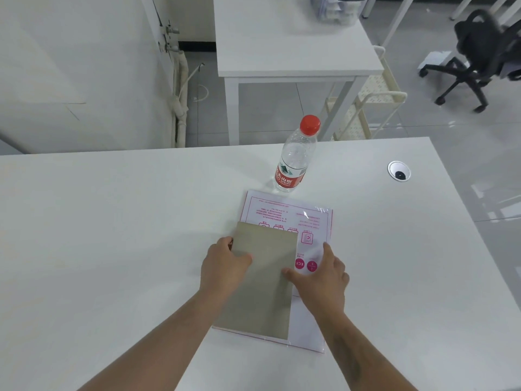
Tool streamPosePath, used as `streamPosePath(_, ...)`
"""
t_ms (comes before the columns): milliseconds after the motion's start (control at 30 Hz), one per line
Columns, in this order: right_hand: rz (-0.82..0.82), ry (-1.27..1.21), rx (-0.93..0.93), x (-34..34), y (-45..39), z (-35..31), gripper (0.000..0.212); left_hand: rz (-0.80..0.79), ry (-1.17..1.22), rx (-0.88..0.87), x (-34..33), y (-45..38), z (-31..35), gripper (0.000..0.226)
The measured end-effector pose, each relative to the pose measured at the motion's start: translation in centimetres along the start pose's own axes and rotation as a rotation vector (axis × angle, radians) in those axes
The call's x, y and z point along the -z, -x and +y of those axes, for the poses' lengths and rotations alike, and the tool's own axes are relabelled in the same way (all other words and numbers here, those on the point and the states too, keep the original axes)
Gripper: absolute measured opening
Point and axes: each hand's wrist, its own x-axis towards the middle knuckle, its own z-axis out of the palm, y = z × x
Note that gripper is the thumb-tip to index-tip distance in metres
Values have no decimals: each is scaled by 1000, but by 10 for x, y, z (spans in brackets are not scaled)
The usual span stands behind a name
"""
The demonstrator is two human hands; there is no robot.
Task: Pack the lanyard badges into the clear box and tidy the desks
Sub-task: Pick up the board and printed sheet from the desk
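A grey cardboard sheet [262, 280] lies on a clear plastic bag with pink print [293, 215] in the middle of the near white desk [112, 221]. My left hand [222, 266] grips the sheet's left edge, thumb on top. My right hand [321, 275] lies with straight fingers on the bag, its thumb touching the sheet's right edge. A clear box [335, 8] with white contents stands at the back of the far desk [282, 43], cut off by the frame's top. No lanyard badges show.
A water bottle with a red cap [296, 156] stands just behind the bag. A cable grommet [399, 171] sits at the desk's right. Beyond are a cream trolley [375, 105], a black office chair [476, 55] and wall pipes [180, 88].
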Motion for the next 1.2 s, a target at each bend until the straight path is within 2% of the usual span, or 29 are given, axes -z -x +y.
streamPosePath(167,-22,-15,-4,2,-5,0,102,5,8,-3,-3,3,0,34)
streamPosePath(267,-30,-32,-3,3,-6,-1,98,9,9,-2,-4,3,-1,44)
streamPosePath(400,-37,-56,-40,4,-11,-2,102,5,6,-3,-5,5,1,55)
streamPosePath(533,-22,-75,-63,2,-18,2,99,-12,39,60,-4,6,3,52)
streamPosePath(600,-27,-92,-77,3,-22,2,99,-45,49,90,-2,4,3,41)
streamPosePath(667,-37,-119,-78,4,-26,0,89,-91,72,110,0,1,3,32)
streamPosePath(733,-58,-157,-86,6,-28,-1,74,-133,113,140,2,0,4,34)
streamPosePath(867,-142,-191,-91,11,-30,-3,63,-176,200,181,7,2,-1,47)
streamPosePath(1000,-211,-173,-72,14,-32,-2,64,-206,266,178,14,9,-5,41)
streamPosePath(1200,-232,-220,41,24,-20,-11,61,-223,368,151,33,25,-13,48)
